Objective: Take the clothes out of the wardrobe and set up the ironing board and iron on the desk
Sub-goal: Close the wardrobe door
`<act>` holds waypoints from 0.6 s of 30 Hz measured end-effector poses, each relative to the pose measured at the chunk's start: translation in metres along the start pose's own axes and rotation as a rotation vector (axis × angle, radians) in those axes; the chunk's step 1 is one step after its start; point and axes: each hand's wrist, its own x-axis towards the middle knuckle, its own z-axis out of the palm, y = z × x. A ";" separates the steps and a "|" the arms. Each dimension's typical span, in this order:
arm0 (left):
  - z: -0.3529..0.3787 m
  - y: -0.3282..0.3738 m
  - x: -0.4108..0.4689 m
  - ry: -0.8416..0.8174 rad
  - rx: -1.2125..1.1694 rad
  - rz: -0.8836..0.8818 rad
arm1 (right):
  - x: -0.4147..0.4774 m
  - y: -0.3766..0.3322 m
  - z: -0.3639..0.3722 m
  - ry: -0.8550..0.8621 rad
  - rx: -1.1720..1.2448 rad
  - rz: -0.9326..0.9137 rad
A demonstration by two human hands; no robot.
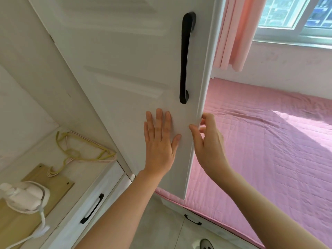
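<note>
Friend: Where are your hands right now?

Me: Apart, both on the wardrobe door (pixel 125 72). My left hand (pixel 159 144) lies flat on its front face, fingers straight and a little spread, the tips just below the lower end of the black handle (pixel 186 56). It holds nothing. My right hand (pixel 209 142) pinches the door's free edge, thumb on the front and fingers curled round behind.

Friend: Can you see the whole grip?

Me: No. The edge hides most of my right fingers; only a few knuckles and tips show past it. The top of the door runs out of view.

Friend: And your arms?

Me: Both forearms are bare and reach up and forward, the left from low centre, the right from the lower right corner. The wrists sit about level.

Friend: Where are the iron and the board?

Me: Down to the left of my left forearm, well apart from both hands. The white iron (pixel 23 196), its cord looped round it, rests on a pale wooden board (pixel 53 180). Both are cut off at the left, and I cannot tell whether that is the ironing board. Between them and my left hand lie yellow and pink hangers (pixel 80 151). Right of my right hand spreads the pink quilted bed (pixel 269 150).
</note>
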 end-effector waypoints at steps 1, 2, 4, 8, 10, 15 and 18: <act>0.005 0.002 0.004 0.005 0.006 -0.011 | 0.006 0.004 -0.002 -0.004 0.010 0.000; 0.010 0.004 0.008 0.011 0.012 -0.023 | 0.012 0.008 -0.004 -0.008 0.019 -0.002; 0.021 0.007 0.015 0.026 0.030 -0.040 | 0.026 0.016 -0.008 -0.024 0.030 -0.010; 0.039 0.013 0.035 0.059 0.094 -0.085 | 0.058 0.033 -0.014 -0.077 0.065 -0.022; 0.047 0.016 0.044 0.075 0.118 -0.117 | 0.074 0.040 -0.016 -0.108 0.097 -0.026; 0.063 0.019 0.062 0.115 0.198 -0.182 | 0.104 0.057 -0.016 -0.167 0.139 -0.046; 0.066 0.019 0.069 0.121 0.276 -0.207 | 0.117 0.063 -0.012 -0.191 0.176 -0.023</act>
